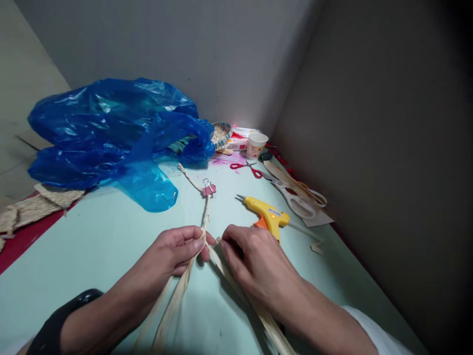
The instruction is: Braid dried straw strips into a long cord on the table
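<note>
A thin braid of pale plant fibre [205, 217] runs toward me from a pink binder clip [209, 190], which grips it on the table. My left hand [181, 249] is closed on the near end of the braid, thumb and fingers pinching where the strands part. From there, loose flat fibre strands [177, 298] hang toward me on the left, and another fibre strand [225, 271] passes down under my right wrist. Just to the right, my right hand [251, 256] is pinched closed; a short pale strand tip shows between its thumb and forefinger.
A yellow glue gun [271, 214] lies beyond my right hand. Red-handled scissors [247, 168], white-handled scissors [295, 199] and a paper cup [256, 145] are behind it. A large blue plastic bag [118, 128] covers the back left, near a woven basket [221, 134]. Walls border the table.
</note>
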The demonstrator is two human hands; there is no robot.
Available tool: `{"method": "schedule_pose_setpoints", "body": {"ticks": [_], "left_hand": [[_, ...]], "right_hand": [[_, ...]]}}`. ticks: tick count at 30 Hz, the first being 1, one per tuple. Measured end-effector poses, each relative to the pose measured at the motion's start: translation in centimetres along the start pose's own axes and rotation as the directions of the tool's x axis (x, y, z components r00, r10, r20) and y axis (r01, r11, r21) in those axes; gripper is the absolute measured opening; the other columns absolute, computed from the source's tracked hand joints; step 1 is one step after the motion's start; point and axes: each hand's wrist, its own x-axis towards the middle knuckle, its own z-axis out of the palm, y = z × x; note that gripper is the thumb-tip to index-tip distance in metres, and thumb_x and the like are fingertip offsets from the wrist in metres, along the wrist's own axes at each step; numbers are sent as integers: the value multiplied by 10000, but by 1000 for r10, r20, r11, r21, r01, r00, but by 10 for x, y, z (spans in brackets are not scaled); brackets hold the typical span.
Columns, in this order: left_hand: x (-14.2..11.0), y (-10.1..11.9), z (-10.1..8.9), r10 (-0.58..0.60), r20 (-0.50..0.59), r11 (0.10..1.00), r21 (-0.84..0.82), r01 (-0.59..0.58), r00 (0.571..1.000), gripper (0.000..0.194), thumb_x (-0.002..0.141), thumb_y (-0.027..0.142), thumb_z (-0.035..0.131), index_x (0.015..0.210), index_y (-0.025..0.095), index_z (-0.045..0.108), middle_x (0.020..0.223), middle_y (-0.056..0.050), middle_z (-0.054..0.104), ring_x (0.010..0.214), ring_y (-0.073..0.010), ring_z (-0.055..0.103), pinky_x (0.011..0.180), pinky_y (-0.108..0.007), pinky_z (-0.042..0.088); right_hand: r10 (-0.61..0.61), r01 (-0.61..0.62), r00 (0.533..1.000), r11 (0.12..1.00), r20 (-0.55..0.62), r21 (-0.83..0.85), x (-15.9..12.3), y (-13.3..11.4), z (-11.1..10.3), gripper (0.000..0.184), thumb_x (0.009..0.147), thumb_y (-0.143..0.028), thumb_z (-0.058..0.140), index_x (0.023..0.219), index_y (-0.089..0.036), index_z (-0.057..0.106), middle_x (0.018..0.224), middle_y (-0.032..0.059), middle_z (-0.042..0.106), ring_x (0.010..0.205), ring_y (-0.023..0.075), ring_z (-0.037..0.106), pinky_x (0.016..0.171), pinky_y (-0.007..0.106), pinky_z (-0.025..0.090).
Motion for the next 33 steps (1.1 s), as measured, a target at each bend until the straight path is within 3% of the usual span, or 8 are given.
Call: {"method": "schedule_pose_setpoints", "body": {"ticks": [5,11,19,24,29,33], "left_hand": [[0,-4,0,-4,-28,999,-34,3,1000,222,842,379,602,943,182,629,686,43,551,477,-39,287,468,-183,226],[1,-6,2,46,-7,995,-90,-47,999,323,841,370,606,1109,205,532,713,27,597,482,-47,326,465,-178,242],[1,-5,5,54,-21,996,-75,-56,998,236,809,354,623,929,189,505,664,32,568,508,-57,367,467,-185,205],[5,-8,3,31,-20,995,-94,-33,999,213,810,343,624,869,196,482,657,52,530,559,-72,459,497,-177,285],[6,-10,-2,46,19,999,0,-46,999,180,850,357,568,835,193,497,585,58,525,485,-58,369,446,-179,227],[7,-11,-4,45,31,999,-9,-45,998,181,844,357,579,831,196,496,586,57,534,476,-57,358,440,-180,217]], "right_hand": [[39,-39,999,999,-34,-10,4,0,8,221,889,-256,450,703,-167,530,615,15,560,525,101,450,524,255,239],[32,-30,998,998,-48,52,9,-1,9,242,900,-276,467,736,-160,602,572,9,545,495,92,423,507,252,219],[-80,68,996,965,34,255,4,-5,1,249,921,-235,456,790,-190,662,633,-20,601,556,79,457,555,225,279],[-12,-10,997,956,73,295,3,-6,2,170,857,-295,569,735,-176,579,626,-34,561,584,85,439,531,220,270],[26,-68,993,919,113,387,4,-6,7,99,842,-200,522,794,-179,606,640,-34,559,595,85,460,542,207,307],[93,-114,993,908,72,404,5,-8,12,97,808,-174,514,743,-176,586,604,-37,530,565,87,441,527,210,303]]}}
